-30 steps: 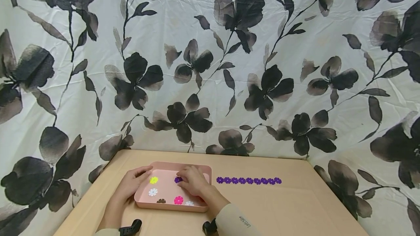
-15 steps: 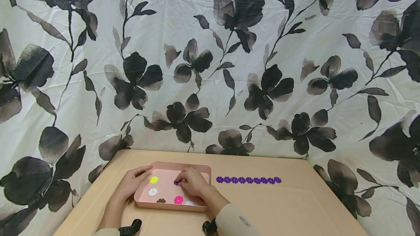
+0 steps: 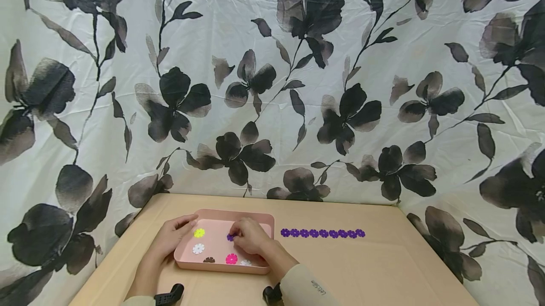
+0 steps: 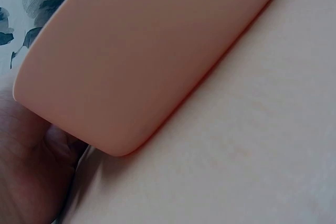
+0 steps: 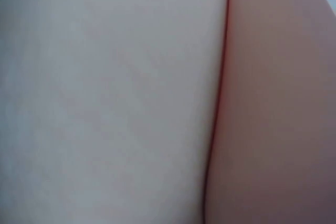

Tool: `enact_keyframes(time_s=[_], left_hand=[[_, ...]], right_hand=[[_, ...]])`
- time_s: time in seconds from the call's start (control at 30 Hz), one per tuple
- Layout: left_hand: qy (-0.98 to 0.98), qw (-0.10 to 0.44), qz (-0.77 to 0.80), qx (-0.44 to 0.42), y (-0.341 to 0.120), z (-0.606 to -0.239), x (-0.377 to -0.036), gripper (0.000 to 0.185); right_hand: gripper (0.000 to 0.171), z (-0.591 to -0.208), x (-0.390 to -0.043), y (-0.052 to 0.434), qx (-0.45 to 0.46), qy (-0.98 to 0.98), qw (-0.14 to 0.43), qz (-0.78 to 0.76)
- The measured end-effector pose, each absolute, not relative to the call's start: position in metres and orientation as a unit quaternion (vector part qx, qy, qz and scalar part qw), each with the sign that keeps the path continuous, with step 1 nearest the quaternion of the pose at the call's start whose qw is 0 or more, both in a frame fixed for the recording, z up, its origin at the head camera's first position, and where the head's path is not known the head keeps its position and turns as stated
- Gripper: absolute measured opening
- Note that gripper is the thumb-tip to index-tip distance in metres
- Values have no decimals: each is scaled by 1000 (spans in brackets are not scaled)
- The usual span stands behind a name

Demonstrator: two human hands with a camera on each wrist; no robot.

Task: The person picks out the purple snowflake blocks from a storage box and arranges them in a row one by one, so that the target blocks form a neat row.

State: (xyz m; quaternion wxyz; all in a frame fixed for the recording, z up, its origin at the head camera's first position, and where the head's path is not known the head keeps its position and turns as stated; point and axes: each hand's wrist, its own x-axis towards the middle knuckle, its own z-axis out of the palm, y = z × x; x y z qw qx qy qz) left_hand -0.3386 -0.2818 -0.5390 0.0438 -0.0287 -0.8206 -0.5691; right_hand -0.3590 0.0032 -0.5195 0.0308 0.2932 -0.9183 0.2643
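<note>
A pink tray (image 3: 225, 269) lies on the table, holding flower-shaped pieces. My right hand (image 3: 251, 236) is over its right half, thumb and fingertips pinching a purple flower-shaped piece (image 3: 230, 237) that they partly cover. At the tray's left side, my left hand (image 3: 172, 236) grips the rim near the far left corner. The left wrist view shows part of that hand (image 4: 31, 156) against the tray's outer wall (image 4: 136, 61). Only the tray's wall (image 5: 273, 108) and the table surface appear in the right wrist view; the right hand is out of it.
In the tray lie a yellow flower (image 3: 198, 233), a white flower (image 3: 198, 249), a pink flower (image 3: 231, 259), a partly hidden brown one (image 3: 209, 260) and another white one (image 3: 245, 263). Right of the tray runs a row of purple flowers (image 3: 323, 233). A floral curtain (image 3: 298, 107) hangs behind the table.
The right fingers have drawn closer together around the purple piece, which has shifted slightly and is now more covered. My left hand and the tray stay in place.
</note>
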Motion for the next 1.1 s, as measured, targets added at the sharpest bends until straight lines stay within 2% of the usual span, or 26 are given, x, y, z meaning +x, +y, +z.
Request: enact_keyframes(time_s=[0.4, 0.93, 1.1], left_hand=[[-820, 38, -571, -23, -281, -538, -337, 52], [-815, 39, -578, -23, -281, -539, -337, 51], [-814, 42, -578, -23, -281, -539, -338, 50]], right_hand=[[15, -519, -358, 3, 282, -907, 32, 310], [19, -514, -355, 6, 260, -881, -8, 395], [16, -512, -357, 15, 262, -870, 5, 417]])
